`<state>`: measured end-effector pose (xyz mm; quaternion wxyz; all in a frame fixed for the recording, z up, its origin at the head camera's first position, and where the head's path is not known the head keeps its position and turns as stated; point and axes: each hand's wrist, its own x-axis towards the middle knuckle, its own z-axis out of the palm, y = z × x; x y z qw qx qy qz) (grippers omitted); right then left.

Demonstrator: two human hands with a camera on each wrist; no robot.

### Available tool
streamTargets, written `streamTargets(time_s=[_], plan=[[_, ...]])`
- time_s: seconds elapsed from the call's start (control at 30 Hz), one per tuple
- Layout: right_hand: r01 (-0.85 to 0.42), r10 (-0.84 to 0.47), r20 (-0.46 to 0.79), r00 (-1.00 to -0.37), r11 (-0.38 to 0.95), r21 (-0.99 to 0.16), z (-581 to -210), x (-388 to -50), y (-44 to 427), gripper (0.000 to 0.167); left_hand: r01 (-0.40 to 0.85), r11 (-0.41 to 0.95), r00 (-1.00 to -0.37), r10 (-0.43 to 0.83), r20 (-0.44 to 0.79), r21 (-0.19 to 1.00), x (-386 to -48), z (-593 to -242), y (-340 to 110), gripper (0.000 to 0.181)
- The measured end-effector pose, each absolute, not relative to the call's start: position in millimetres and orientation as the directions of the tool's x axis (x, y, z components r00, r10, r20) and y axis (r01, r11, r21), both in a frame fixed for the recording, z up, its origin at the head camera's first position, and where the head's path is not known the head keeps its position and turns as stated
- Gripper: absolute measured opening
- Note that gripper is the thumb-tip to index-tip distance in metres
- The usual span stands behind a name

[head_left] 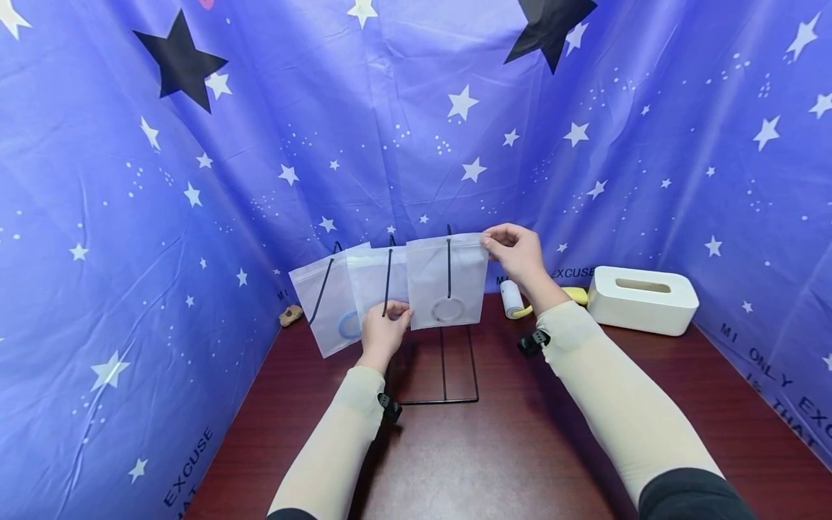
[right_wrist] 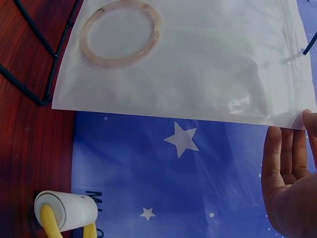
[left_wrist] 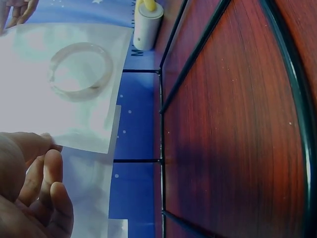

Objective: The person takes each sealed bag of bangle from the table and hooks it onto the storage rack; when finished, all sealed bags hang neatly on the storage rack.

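Three translucent zip bags hang on the black prongs of a wire display rack [head_left: 445, 401]. In the right-hand bag [head_left: 425, 274] lies a pale, see-through bangle [right_wrist: 119, 62]. My right hand [head_left: 516, 253] pinches this bag's top right corner between thumb and fingers. At its lower left edge, my left hand [head_left: 382, 334] pinches the bag with thumb and forefinger, the other fingers loosely curled. That hand partly covers the middle bag [head_left: 369, 278], whose contents I cannot make out. Tilted at the left, another bag [head_left: 338, 296] holds a light blue ring.
A white tissue box [head_left: 643, 318] stands at the back right of the dark red wooden table [head_left: 455, 462]. Beside it lies a white cylinder [head_left: 511, 299] with a yellow strap. A small brown object [head_left: 290, 315] sits at the back left. Blue star-patterned curtains [head_left: 390, 144] enclose the table.
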<state>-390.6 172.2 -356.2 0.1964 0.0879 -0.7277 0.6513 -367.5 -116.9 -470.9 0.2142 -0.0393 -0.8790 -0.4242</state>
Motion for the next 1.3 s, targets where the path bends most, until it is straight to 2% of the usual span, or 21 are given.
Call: streamTargets(time_s=[0.37, 0.7, 1.07, 1.2, 1.3], plan=[[-0.360, 0.137, 0.380, -0.915, 0.148, -0.921, -357, -389, 174, 0.025, 0.242, 0.693, -0.881, -0.135, 0.453, 0.679, -368, -473, -114, 0.010], [-0.348, 0.111, 0.368, -0.923, 0.166, -0.923, -356, -384, 183, 0.030, 0.236, 0.691, -0.892, -0.125, 0.435, 0.684, -364, -471, -112, 0.011], [-0.352, 0.056, 0.396, -0.917, 0.356, -0.866, -358, -358, 219, 0.038, 0.257, 0.654, -0.896, -0.115, 0.429, 0.712, -354, -468, -123, 0.008], [-0.369, 0.030, 0.420, -0.907, 0.427, -0.826, -367, -343, 234, 0.036, 0.282, 0.662, -0.898, -0.073, 0.434, 0.694, -344, -466, -129, 0.006], [-0.393, 0.011, 0.451, -0.893, 0.471, -0.790, -374, -330, 244, 0.033, 0.337, 0.656, -0.896, 0.003, 0.444, 0.675, -334, -465, -135, 0.009]])
